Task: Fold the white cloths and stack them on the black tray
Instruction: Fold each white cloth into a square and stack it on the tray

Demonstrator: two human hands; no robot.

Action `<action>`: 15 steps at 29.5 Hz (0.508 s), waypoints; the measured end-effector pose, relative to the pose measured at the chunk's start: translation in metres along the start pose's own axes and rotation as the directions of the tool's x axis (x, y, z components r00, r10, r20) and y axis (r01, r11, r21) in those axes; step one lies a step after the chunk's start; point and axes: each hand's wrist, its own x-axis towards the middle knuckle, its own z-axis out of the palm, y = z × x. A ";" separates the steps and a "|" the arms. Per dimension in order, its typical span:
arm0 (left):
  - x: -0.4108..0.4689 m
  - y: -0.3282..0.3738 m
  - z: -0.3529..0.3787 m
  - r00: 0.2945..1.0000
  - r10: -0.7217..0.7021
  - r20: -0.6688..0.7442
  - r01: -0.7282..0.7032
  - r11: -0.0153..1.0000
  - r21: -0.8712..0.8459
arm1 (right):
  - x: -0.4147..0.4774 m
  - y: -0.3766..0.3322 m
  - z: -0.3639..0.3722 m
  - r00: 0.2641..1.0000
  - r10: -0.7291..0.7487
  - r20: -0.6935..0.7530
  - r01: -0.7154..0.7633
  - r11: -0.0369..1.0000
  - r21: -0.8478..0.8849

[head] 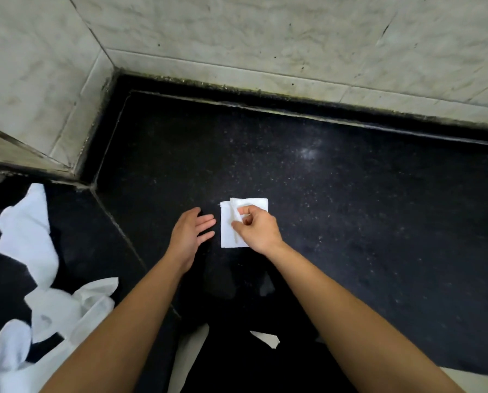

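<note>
A small folded white cloth (228, 231) lies flat on the black speckled counter (350, 208) in the middle of the view. My right hand (258, 229) rests on its right half, with thumb and fingers pinched on a fold of the cloth. Just left of the cloth, my left hand (190, 232) hovers with fingers apart, holding nothing. A heap of unfolded white cloths (38, 279) lies at the lower left. I cannot make out a black tray apart from the dark surface.
Pale stone walls (265, 38) close the counter at the back and the left, meeting in a corner. A seam (118, 222) runs diagonally between two counter slabs. The counter's front edge lies near the bottom, with pale floor (265, 337) showing below.
</note>
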 end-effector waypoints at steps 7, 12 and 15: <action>0.003 -0.005 -0.009 0.999 0.013 0.035 -0.014 1.000 0.024 | -0.006 0.006 0.021 0.996 0.002 0.093 -0.003 1.000 0.015; -0.001 -0.014 -0.012 0.884 0.445 0.146 -0.418 0.609 0.674 | -0.022 0.022 -0.003 0.972 -0.177 -0.154 0.181 0.983 0.011; -0.003 -0.017 -0.007 0.719 0.545 0.431 -0.576 0.121 0.808 | -0.029 0.036 -0.023 0.929 -0.325 -0.178 0.276 0.927 -0.254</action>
